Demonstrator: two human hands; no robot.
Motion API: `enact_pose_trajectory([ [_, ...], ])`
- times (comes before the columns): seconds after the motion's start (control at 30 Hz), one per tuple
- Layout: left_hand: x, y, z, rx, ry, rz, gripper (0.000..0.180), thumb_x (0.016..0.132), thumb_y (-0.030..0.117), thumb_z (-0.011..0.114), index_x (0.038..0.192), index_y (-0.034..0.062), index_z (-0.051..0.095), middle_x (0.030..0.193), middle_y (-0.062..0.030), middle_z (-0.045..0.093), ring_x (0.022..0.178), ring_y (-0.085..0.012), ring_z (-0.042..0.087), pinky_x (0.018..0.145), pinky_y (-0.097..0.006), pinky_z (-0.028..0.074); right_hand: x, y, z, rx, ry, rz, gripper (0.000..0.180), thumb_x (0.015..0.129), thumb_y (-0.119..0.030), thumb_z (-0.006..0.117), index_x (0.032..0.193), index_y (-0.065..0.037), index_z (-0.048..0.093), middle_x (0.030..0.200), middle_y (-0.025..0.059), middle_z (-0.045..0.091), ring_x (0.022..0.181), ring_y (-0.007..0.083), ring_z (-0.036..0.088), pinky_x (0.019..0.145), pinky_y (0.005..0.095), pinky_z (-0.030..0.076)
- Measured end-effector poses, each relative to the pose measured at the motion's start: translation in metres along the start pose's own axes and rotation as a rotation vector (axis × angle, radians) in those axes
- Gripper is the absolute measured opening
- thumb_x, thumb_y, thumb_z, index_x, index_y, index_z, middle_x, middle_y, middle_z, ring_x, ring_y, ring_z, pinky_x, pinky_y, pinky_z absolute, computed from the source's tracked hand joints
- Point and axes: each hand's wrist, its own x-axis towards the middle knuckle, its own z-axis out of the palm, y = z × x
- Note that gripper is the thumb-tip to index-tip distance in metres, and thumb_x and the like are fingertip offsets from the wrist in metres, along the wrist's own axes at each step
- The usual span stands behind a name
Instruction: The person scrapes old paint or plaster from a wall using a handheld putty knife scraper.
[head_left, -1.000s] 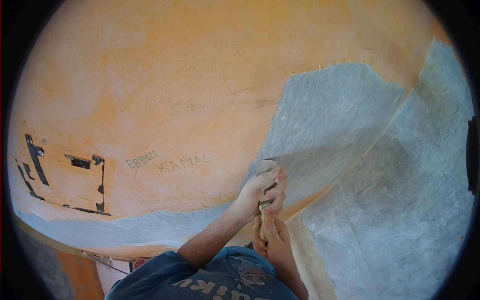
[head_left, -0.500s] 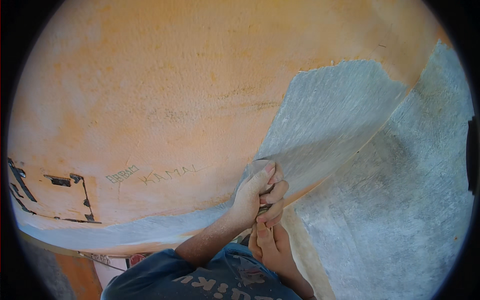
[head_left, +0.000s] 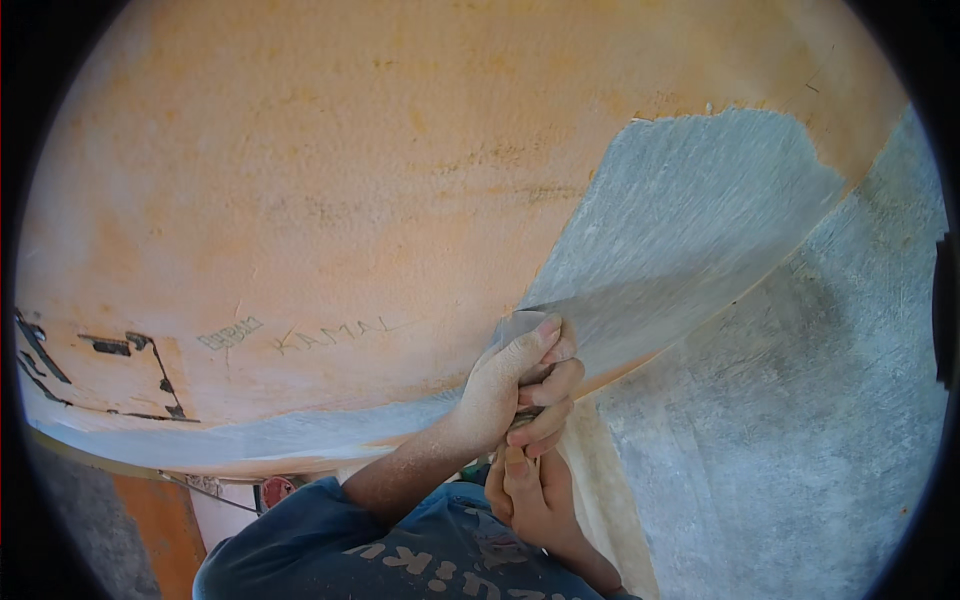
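My left hand (head_left: 520, 385), dusty with pale powder, is closed around a hand tool whose flat grey end (head_left: 522, 322) rests against a curved orange surface (head_left: 350, 200). That end meets the surface at the lower left edge of a bare grey patch (head_left: 690, 220). Below it, my right hand (head_left: 532, 490) is closed on the tool's lower part, its thumb and fingers just under the left hand's. Most of the tool is hidden inside my fingers, and I cannot tell its exact kind.
A rough grey panel (head_left: 760, 430) slants away at the right. Bare grey streaking (head_left: 300, 435) runs along the orange surface's lower edge. Dark marks outline a rectangle (head_left: 110, 375) at the left, near hand-drawn writing (head_left: 335, 337). Below stand an orange-brown upright (head_left: 160, 530) and a red round thing (head_left: 275, 490).
The view has shifted slightly, so the grey patch appears farther right and higher. Both hands keep their hold, and the tool's end still lies at the patch's lower left edge.
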Motion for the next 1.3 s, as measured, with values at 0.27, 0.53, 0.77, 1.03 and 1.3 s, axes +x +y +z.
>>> enact_pose_trajectory([
  [0.27, 0.004, 0.003, -0.001, 0.196, 0.006, 0.056, 0.038, 0.1, 0.047, 0.037, 0.079, 0.0155, 0.037, 0.051, 0.0058, 0.026, 0.028, -0.0055, 0.028, 0.026, -0.023, 0.029, 0.007, 0.019, 0.0, -0.035, -0.01, -0.11, 0.028, 0.102, -0.027, 0.039, 0.088, -0.004, 0.044, 0.059, -0.0004, 0.046, 0.049, 0.006, 0.04, 0.045, 0.0213, 0.033],
  [0.53, 0.0, 0.007, 0.0, 0.188, 0.008, 0.019, 0.037, 0.101, 0.046, 0.034, 0.078, 0.0164, 0.035, 0.052, 0.0057, 0.026, 0.029, -0.0054, 0.028, 0.026, -0.024, 0.028, 0.013, 0.012, 0.008, 0.022, 0.012, -0.153, 0.028, 0.103, -0.031, 0.037, 0.094, -0.006, 0.043, 0.056, 0.0013, 0.044, 0.044, 0.0058, 0.037, 0.041, 0.0204, 0.028],
  [0.77, 0.001, 0.008, 0.005, 0.075, -0.009, -0.043, 0.037, 0.101, 0.045, 0.033, 0.078, 0.0158, 0.035, 0.053, 0.0053, 0.027, 0.029, -0.0056, 0.03, 0.026, -0.023, 0.03, 0.005, 0.01, 0.004, -0.064, -0.018, -0.146, 0.028, 0.103, -0.03, 0.037, 0.096, -0.004, 0.041, 0.057, 0.0016, 0.045, 0.045, 0.0063, 0.038, 0.041, 0.021, 0.03],
  [1.03, 0.002, 0.007, 0.0, 0.103, 0.004, -0.02, 0.037, 0.101, 0.045, 0.032, 0.079, 0.0155, 0.036, 0.052, 0.0054, 0.027, 0.029, -0.0054, 0.033, 0.026, -0.023, 0.032, 0.008, 0.008, 0.004, -0.032, -0.038, -0.131, 0.026, 0.102, -0.03, 0.038, 0.099, -0.004, 0.042, 0.058, 0.0024, 0.046, 0.045, 0.006, 0.037, 0.042, 0.0205, 0.029],
  [1.3, 0.003, 0.002, 0.002, 0.096, 0.032, 0.008, 0.036, 0.102, 0.043, 0.031, 0.079, 0.015, 0.036, 0.051, 0.0051, 0.028, 0.028, -0.0054, 0.033, 0.025, -0.022, 0.031, 0.005, 0.012, -0.007, 0.026, -0.073, -0.084, 0.027, 0.102, -0.03, 0.038, 0.1, -0.004, 0.043, 0.058, 0.0021, 0.047, 0.045, 0.0061, 0.037, 0.042, 0.0206, 0.029],
])
